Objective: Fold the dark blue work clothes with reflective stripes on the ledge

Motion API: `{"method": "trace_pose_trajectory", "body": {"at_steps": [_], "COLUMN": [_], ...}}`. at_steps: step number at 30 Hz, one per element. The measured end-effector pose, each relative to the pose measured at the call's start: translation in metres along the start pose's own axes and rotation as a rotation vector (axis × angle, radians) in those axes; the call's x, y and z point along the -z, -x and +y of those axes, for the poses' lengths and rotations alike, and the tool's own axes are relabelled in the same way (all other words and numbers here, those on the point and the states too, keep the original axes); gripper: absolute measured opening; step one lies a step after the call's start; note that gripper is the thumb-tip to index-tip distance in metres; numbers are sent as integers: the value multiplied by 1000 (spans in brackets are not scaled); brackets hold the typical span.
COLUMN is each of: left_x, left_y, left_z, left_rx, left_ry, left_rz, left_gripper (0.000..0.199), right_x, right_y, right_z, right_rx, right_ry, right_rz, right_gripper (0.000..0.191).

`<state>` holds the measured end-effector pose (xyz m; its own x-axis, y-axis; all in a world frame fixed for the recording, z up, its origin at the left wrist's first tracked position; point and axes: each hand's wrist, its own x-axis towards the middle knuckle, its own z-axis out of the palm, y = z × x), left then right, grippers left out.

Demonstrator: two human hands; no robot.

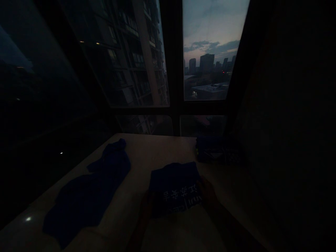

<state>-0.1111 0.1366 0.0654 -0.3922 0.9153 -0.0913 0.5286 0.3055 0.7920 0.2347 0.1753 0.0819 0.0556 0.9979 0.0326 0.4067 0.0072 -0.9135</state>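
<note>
A folded dark blue garment (174, 178) with white lettering lies on the pale surface (157, 147) in front of me. My left hand (147, 204) is at its left edge, very dark, with its fingers not made out. At the right edge, my right hand (207, 190) touches the cloth beside the lettering; shadow hides how its fingers are set. Another blue garment (86, 196) is spread loosely and unfolded on the left.
At the back right is a dark folded stack of cloth (219, 152) with pale print. Framed windows (204, 84) rise behind the surface, and a dark wall (283, 140) stands on the right.
</note>
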Motion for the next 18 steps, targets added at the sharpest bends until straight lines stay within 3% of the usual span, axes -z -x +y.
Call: {"method": "trace_pose_trajectory", "body": {"at_steps": [4, 7, 11, 14, 18], "left_x": [9, 4, -12, -18, -12], "left_y": [-17, -37, -53, -49, -32], "left_z": [14, 34, 52, 56, 51], "left_rx": [34, 58, 56, 45, -1], "left_ry": [-27, -170, -320, -410, -514], "left_rz": [53, 97, 77, 82, 166], "left_gripper": [53, 48, 43, 45, 50], "right_x": [-4, -13, -26, -31, -29], "right_y": [-15, -42, -67, -68, -55], "right_z": [-24, -32, -25, -19, -16], "right_rx": [80, -27, -175, -224, -240], "right_ry": [65, 263, 407, 473, 549], "right_rz": [56, 72, 79, 71, 92], "right_gripper": [52, 49, 44, 40, 40]}}
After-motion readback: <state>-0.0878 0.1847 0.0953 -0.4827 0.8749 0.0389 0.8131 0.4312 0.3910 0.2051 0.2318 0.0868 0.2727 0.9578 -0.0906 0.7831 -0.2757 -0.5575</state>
